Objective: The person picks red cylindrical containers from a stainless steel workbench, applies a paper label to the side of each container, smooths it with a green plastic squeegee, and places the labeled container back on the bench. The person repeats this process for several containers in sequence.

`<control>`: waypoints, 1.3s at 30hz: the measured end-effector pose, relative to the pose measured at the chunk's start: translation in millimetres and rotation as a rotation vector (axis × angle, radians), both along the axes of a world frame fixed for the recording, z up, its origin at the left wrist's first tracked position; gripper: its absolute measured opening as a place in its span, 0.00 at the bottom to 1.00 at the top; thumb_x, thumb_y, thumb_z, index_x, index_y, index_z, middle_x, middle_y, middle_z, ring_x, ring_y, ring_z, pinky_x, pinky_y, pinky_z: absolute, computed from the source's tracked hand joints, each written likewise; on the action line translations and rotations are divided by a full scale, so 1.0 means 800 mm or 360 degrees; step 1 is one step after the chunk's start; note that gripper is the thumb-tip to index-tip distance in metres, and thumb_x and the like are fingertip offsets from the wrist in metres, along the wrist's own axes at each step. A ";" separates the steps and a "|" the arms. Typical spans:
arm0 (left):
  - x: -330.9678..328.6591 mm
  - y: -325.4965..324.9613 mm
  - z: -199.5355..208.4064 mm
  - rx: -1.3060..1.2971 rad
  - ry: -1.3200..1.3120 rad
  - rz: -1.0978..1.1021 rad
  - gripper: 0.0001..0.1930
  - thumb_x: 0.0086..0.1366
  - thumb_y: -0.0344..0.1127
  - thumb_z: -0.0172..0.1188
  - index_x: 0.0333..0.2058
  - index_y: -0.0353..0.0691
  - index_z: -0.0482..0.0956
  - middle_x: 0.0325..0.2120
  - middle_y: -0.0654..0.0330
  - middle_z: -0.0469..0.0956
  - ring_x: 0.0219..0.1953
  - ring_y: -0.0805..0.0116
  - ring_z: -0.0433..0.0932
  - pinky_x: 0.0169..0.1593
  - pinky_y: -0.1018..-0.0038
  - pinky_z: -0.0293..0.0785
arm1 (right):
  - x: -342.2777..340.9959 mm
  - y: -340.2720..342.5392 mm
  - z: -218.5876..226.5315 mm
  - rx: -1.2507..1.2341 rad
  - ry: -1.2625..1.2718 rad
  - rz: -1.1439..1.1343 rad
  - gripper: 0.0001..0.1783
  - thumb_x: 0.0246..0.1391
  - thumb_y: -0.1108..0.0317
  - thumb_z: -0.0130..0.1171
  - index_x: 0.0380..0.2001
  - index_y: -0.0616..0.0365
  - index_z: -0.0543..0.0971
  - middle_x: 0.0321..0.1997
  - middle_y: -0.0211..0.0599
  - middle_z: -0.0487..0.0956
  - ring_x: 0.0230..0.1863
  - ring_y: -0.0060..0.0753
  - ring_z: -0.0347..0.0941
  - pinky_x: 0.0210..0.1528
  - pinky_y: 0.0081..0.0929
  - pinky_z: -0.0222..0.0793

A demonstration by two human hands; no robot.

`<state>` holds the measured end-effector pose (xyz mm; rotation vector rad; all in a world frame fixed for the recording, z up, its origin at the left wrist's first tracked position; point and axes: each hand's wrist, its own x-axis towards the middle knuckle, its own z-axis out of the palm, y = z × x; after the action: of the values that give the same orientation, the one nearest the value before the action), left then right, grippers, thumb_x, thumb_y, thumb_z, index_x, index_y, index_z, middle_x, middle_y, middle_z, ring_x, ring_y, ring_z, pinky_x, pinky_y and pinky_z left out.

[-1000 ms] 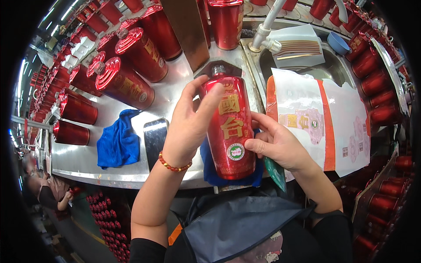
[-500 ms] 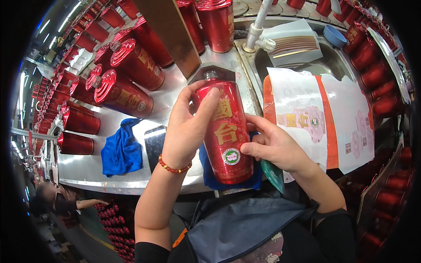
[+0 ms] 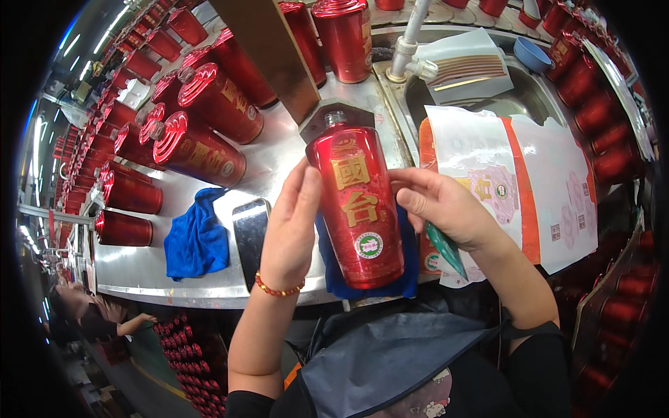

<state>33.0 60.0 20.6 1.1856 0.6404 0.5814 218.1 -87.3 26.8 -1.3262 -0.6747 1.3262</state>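
A glossy red bottle (image 3: 359, 202) with gold characters and a round green-and-white sticker lies face up, its clear glass neck pointing away from me. Underneath it is a folded blue cloth (image 3: 411, 268). At the bottle's left edge is my left hand (image 3: 296, 219), its fingers straight and flat, holding nothing. My right hand (image 3: 446, 205) is curled at the right edge, index fingertip close to the bottle's side. A flat green translucent scraper-like piece (image 3: 444, 249) sticks out from under that hand, its upper end hidden by the fingers.
Printed transfer sheets (image 3: 550, 188) lie on the right beside a metal sink (image 3: 523, 104) with a pipe (image 3: 408, 49). On the left are a blue rag (image 3: 198, 240), a phone (image 3: 251, 233) and several red bottles (image 3: 198, 153). A brown upright board (image 3: 268, 56) stands beyond the bottle.
My left hand has come off the bottle's front down to its left side, uncovering the upper gold character. My right thumb has left the bottle's face, and the green piece shows more.
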 end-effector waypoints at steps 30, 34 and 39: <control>-0.058 -0.064 -0.032 0.0315 0.0168 -0.0203 0.44 0.69 0.41 0.65 0.74 0.30 0.48 0.71 0.48 0.54 0.74 0.58 0.54 0.75 0.62 0.48 | -0.041 -0.036 -0.001 0.0028 -0.0098 -0.0110 0.38 0.57 0.68 0.72 0.67 0.67 0.68 0.58 0.33 0.76 0.30 0.09 0.68 0.33 0.11 0.65; -0.055 -0.066 -0.030 0.0277 0.0151 -0.0194 0.45 0.69 0.39 0.66 0.74 0.30 0.47 0.70 0.49 0.55 0.74 0.59 0.54 0.75 0.63 0.49 | -0.039 -0.032 0.002 -0.0014 0.0049 -0.0138 0.38 0.55 0.70 0.73 0.66 0.67 0.68 0.57 0.32 0.76 0.30 0.09 0.67 0.33 0.12 0.64; -0.053 -0.068 -0.027 0.0233 0.0149 -0.0174 0.45 0.68 0.36 0.66 0.74 0.29 0.47 0.70 0.49 0.55 0.74 0.60 0.54 0.74 0.64 0.50 | -0.037 -0.031 -0.003 0.0022 0.0107 -0.0153 0.37 0.57 0.70 0.72 0.66 0.66 0.68 0.56 0.32 0.76 0.30 0.09 0.68 0.32 0.13 0.64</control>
<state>-9.6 5.8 -1.0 1.3829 0.6156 0.4890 188.4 -112.0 24.6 -1.2817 -0.5662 1.2805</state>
